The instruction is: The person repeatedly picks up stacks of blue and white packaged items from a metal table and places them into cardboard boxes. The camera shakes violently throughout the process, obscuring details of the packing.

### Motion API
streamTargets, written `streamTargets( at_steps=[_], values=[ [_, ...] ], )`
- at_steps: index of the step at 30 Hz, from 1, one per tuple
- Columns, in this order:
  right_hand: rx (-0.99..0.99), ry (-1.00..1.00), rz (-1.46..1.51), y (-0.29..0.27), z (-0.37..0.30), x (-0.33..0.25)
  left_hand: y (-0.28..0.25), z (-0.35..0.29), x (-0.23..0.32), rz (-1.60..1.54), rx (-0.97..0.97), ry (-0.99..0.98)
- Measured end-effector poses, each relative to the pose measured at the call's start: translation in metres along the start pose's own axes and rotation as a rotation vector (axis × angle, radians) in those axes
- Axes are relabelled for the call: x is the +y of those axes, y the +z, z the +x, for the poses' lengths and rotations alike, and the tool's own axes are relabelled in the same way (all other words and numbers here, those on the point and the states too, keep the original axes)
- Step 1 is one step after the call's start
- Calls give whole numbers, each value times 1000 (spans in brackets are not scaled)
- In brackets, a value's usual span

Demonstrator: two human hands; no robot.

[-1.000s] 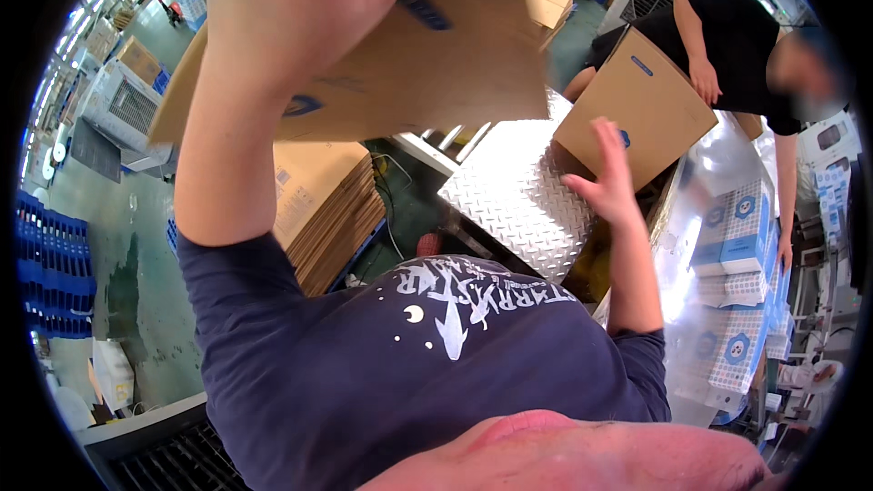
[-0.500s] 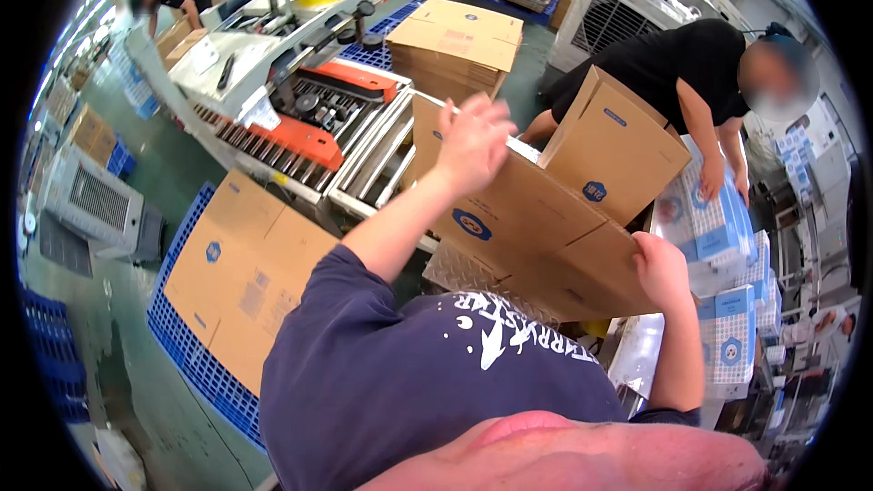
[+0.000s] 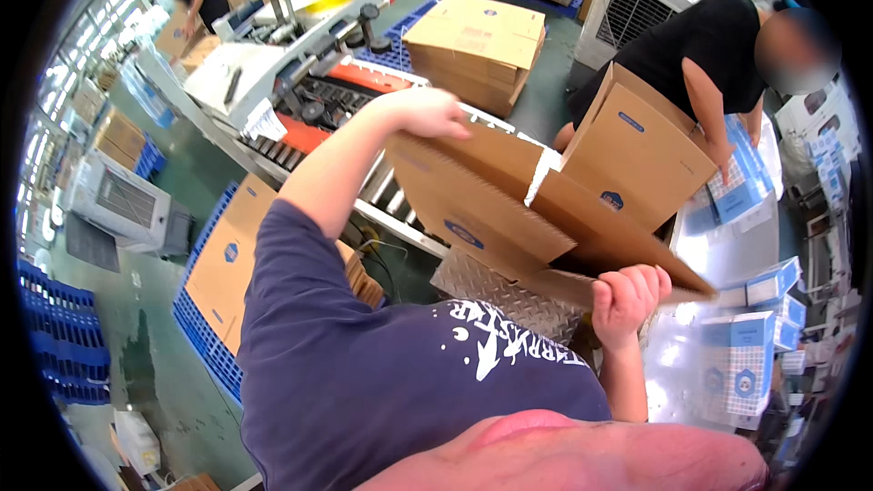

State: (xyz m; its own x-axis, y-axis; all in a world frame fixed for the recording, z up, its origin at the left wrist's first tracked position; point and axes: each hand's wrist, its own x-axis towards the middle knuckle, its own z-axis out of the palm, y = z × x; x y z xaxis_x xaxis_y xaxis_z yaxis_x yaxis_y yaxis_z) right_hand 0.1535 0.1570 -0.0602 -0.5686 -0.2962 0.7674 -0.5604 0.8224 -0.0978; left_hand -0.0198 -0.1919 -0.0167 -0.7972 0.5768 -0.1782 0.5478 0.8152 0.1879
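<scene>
A brown cardboard box (image 3: pixel 482 205) hangs tilted in front of me, its panels partly spread so that the inside shows. My left hand (image 3: pixel 431 115) is closed over its upper left edge, fingertips bent toward the inside and slightly blurred. At the lower right, my right hand (image 3: pixel 627 302) is closed round the edge of a flap. Just beyond it stands a second box (image 3: pixel 637 145), opened out and upright. To the right, a co-worker's hands reach to blue-and-white packages (image 3: pixel 738 180) on a shiny metal table (image 3: pixel 668 373).
A roller conveyor (image 3: pixel 400 209) with a tape-sealing machine (image 3: pixel 318 91) runs behind the box. Flat cartons are stacked on blue pallets at the far side (image 3: pixel 477 36) and to my left (image 3: pixel 227 259). A diamond-plate metal surface (image 3: pixel 505 300) lies below the box.
The flat cardboard box has been spread open. My left hand has moved from its raised, spread pose onto the upper edge. My right hand has moved slightly down and left.
</scene>
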Motion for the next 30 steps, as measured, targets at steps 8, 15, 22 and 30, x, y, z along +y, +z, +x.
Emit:
streamTargets(
  at_steps=[8, 15, 22, 30],
  values=[
    [-448, -380, 675, 59, 30, 30, 0, 34, 116, 9, -219, -336],
    [-758, 238, 150, 73, -12, 144, 30, -40, 125, -235, -597, 290],
    [-350, 83, 150, 31, 99, 164, 75, 63, 147, 233, -52, 39],
    [-762, 18, 35, 40, -30, 61, 146, 34, 28, -1167, 44, -190]
  ],
)
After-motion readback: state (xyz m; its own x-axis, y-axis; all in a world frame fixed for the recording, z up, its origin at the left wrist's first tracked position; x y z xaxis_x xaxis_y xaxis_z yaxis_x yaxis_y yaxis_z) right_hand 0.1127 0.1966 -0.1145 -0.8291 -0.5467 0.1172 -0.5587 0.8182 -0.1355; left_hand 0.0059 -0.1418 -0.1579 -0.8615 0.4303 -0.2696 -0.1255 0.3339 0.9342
